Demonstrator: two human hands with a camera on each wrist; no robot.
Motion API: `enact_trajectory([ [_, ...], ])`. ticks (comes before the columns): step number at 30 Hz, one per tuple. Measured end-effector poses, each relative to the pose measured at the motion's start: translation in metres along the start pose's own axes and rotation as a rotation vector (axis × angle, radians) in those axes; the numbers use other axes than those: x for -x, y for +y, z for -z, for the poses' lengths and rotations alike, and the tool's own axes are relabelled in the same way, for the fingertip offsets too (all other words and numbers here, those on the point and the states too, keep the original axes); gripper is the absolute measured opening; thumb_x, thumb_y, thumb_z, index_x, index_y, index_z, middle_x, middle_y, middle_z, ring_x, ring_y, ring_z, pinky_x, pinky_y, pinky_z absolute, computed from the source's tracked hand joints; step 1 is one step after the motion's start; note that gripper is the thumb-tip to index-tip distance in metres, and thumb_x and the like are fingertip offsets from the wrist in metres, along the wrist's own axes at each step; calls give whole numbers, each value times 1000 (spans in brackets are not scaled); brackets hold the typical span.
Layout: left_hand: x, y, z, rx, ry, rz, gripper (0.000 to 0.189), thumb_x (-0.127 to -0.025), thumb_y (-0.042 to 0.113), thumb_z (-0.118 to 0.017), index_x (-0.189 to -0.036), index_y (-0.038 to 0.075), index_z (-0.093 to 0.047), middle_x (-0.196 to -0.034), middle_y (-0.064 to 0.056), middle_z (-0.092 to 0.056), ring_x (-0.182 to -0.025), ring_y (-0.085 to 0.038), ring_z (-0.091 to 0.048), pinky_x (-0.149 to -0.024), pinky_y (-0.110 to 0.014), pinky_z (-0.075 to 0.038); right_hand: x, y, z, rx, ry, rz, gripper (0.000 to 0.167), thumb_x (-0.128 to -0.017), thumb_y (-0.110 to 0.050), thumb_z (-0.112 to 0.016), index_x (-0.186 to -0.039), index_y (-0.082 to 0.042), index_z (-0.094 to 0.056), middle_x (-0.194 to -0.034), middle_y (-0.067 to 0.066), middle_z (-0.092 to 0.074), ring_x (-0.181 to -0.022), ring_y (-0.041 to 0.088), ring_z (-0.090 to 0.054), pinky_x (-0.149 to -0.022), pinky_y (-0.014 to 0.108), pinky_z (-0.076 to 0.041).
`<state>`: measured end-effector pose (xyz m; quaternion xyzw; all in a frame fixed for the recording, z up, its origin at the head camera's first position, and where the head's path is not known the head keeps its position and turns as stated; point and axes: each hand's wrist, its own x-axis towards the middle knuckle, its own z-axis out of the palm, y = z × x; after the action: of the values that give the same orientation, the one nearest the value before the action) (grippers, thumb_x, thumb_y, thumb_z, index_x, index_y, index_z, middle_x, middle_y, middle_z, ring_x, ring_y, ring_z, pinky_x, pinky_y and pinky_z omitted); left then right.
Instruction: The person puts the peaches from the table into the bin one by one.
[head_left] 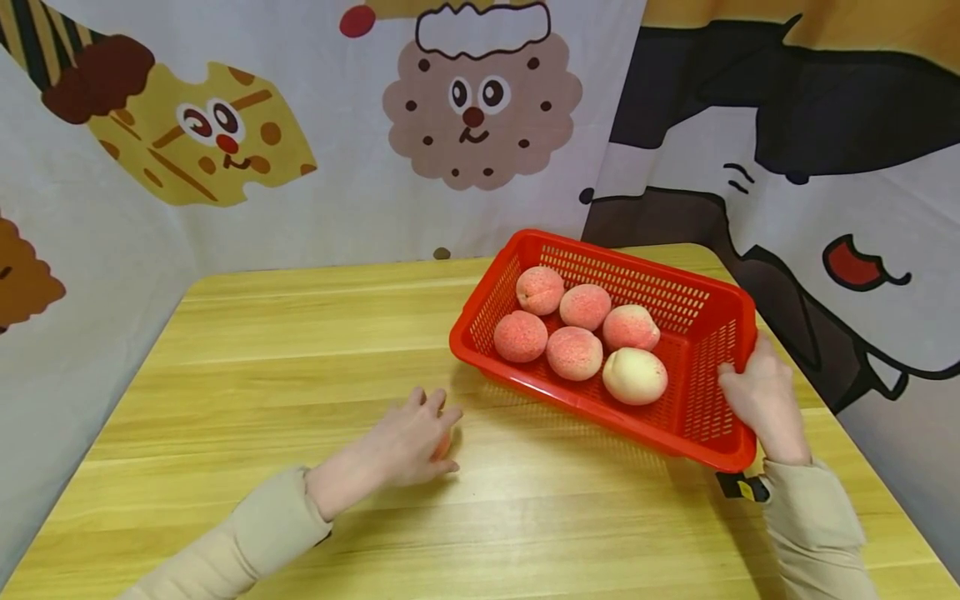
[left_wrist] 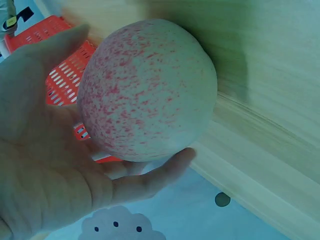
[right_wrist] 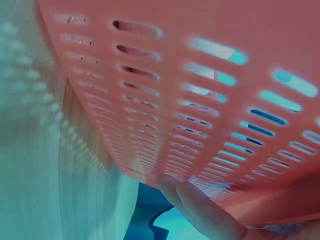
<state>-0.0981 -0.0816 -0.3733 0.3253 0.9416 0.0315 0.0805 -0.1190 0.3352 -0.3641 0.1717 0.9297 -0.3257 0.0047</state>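
A red plastic basket [head_left: 577,406] with slotted walls stands at the right of the table and contains several peaches [head_left: 574,353], mostly pink and one pale cream [head_left: 634,376]. My right hand [head_left: 765,400] grips its right end, thumb over the rim inside. In the right wrist view the fingers [right_wrist: 200,205] lie against the outside of the slotted wall [right_wrist: 165,115]. Left of the basket, my left hand [head_left: 401,440] holds a peach [left_wrist: 150,92] with pink speckles, its fingers curved round it. From the head view this peach [head_left: 442,446] is mostly hidden by the hand.
The wooden table [head_left: 300,333] extends to the left and front of the basket. A cloth with cartoon prints [head_left: 322,217] hangs behind and at both sides of the table. A black strap with a yellow mark [head_left: 742,487] shows at the right wrist.
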Motion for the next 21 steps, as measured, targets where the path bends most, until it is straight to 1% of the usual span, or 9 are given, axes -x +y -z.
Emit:
enact_trajectory([
  [4, 0, -2, -1, 48, -62, 39, 54, -69, 36, -84, -107, 10, -56, -110, -13, -53, -97, -33, -55, -62, -39, -53, -1, 0, 0, 3, 0, 3, 64, -94, -11, -44, -144, 11, -10, -117, 41, -44, -79, 45, -66, -53, 43, -56],
  [6, 0, -3, -1, 62, -81, 49, 55, -66, 30, -87, -107, 10, -55, -110, -13, -53, -97, -34, -56, -65, -39, -53, -1, -1, 0, 0, -2, 2, 64, -94, -12, -44, -144, 11, -9, -117, 41, -44, -78, 44, -66, -52, 42, -56],
  [11, -2, -6, -1, 69, -89, 37, 49, -63, 17, -87, -98, 12, -54, -102, -11, -52, -88, -32, -55, -62, -34, -50, 1, -1, 0, -8, -1, 7, 64, -94, -12, -44, -144, 10, -10, -118, 41, -44, -79, 45, -66, -53, 43, -56],
  [13, -3, -6, -1, 69, -86, 27, 46, -62, 15, -86, -95, 13, -54, -99, -10, -51, -85, -31, -54, -60, -33, -48, 1, -1, 1, -5, 3, 11, 64, -94, -12, -44, -143, 11, -10, -118, 41, -44, -81, 47, -65, -54, 44, -56],
  [16, -4, -7, -1, 67, -81, 4, 45, -61, 16, -84, -94, 14, -54, -95, -8, -51, -81, -28, -53, -58, -31, -46, 1, -1, 1, 1, 7, 11, 64, -94, -12, -44, -143, 11, -11, -118, 41, -44, -83, 48, -64, -55, 46, -56],
  [19, -5, -6, -1, 59, -78, -22, 49, -60, 19, -85, -98, 14, -55, -95, -7, -51, -80, -26, -53, -58, -29, -44, 1, -1, 1, 3, 8, 11, 64, -94, -12, -45, -143, 12, -11, -118, 42, -44, -82, 48, -64, -54, 45, -56],
  [21, -7, -5, 0, 51, -78, -36, 53, -60, 21, -85, -105, 13, -57, -100, -8, -54, -82, -27, -54, -61, -29, -45, 1, -1, 1, 1, 9, 11, 63, -94, -12, -44, -143, 11, -12, -117, 41, -44, -81, 48, -65, -54, 45, -56],
])
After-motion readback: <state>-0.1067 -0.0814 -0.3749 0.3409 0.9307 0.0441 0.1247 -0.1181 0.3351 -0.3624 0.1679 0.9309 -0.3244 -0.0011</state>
